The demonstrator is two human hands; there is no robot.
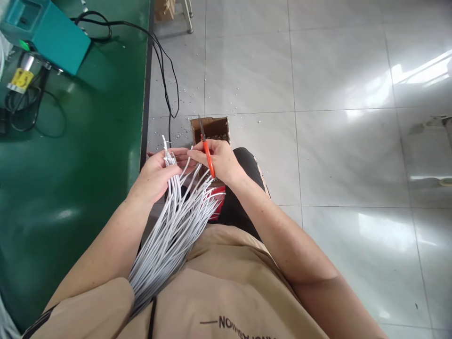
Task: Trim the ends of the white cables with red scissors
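Observation:
A thick bundle of thin white cables (pixel 169 240) lies across my lap and left forearm, its ends fanned out toward my hands. My left hand (pixel 158 172) is closed around several cable ends, the thumb pressed over them. My right hand (pixel 221 160) holds a pair of scissors (pixel 207 154) with orange handles, the dark blades pointing away from me. Between the right thumb and forefinger the tip of a single white cable is pinched, close to the left fingers. More loose cable ends spread out below the right hand.
Beneath my hands an open cardboard box (pixel 211 123) stands on the tiled floor (pixel 339 155), with small clippings in and around it. To the left is a green table (pixel 88 188) bearing a teal device (pixel 56 35). Black power cords (pixel 164 70) hang over its edge.

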